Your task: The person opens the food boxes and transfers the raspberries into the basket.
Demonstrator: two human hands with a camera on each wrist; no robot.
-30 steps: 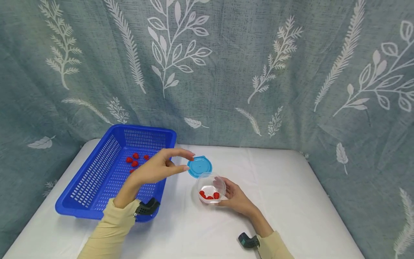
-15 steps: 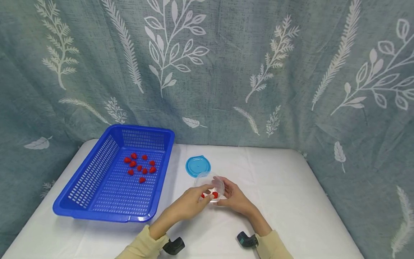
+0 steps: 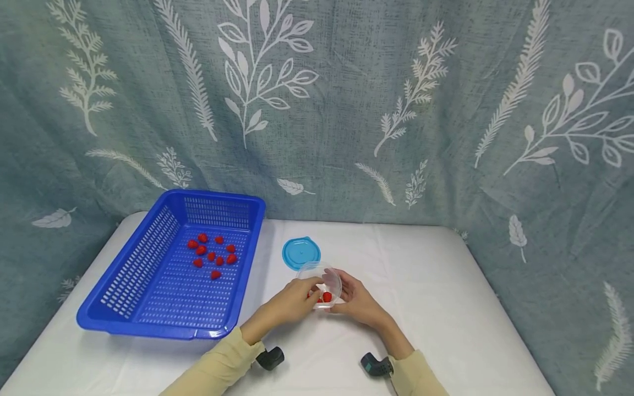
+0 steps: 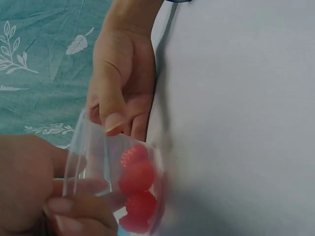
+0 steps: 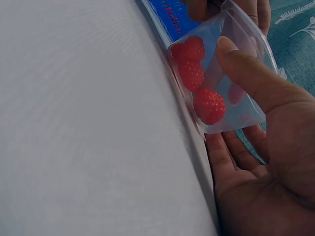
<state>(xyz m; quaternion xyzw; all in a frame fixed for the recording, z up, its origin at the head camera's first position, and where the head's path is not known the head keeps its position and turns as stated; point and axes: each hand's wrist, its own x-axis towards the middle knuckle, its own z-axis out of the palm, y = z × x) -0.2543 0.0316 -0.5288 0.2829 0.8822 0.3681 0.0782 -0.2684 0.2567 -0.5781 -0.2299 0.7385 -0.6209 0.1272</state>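
Observation:
A clear round plastic container (image 3: 334, 273) is tipped on the white table, its mouth toward the person. Several red raspberries (image 5: 191, 74) lie along its lower wall. My right hand (image 3: 364, 303) grips the container from the right, thumb on the near side (image 5: 241, 69) and fingers behind. From the left, my left hand (image 3: 292, 301) reaches into the mouth, a finger inside and others bent at the rim (image 4: 74, 216). Whether those fingers pinch a raspberry is hidden. A blue lid (image 3: 301, 253) lies flat just behind the container.
On the left stands a blue plastic basket (image 3: 163, 331) with perforated walls, several raspberries (image 3: 200, 249) scattered on its floor. A green leaf-patterned cloth (image 3: 337, 110) hangs behind the table. White cloth covers the tabletop (image 3: 421, 286).
My left hand has come from over the basket's right side into the container, and its fingers have gone deeper in the last half second. The right hand keeps its hold.

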